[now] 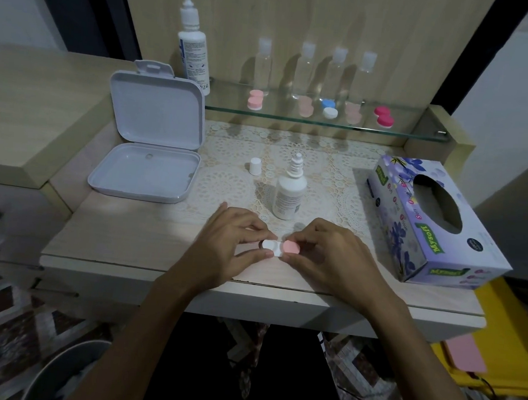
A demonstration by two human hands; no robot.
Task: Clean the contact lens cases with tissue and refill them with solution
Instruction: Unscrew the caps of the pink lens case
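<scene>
**Both hands on the caps of one lens case**

A small twin-well contact lens case with one white cap and one pink cap (279, 247) lies on the pale wooden desk top (128, 240), near the front edge and just this side of the lace mat. The left hand (226, 247) pinches the white cap between thumb and curled fingers; the right hand (324, 257) pinches the pink cap the same way. Both grips are narrow and closed on the caps, neither hand free.

Just beyond the case stands the small white solution bottle with its nozzle bare (289, 192), and its little white cap (255, 166) sits apart on the mat to the far left of it. This suggests, as a judgement, that the case is being capped after filling or uncapped for wiping (the frame cannot settle which, since no tissue is in either hand). The next move likely calls for a steady twist while the other hand holds the case flat, so that nothing spills.

To the right lies the purple floral tissue box (433, 221). On the far glass shelf (293, 120) wait four more cases: a pink one (254, 99), a pale peach one (306, 106), a blue-and-white one (329, 108) and a magenta one (384, 116).
</scene>
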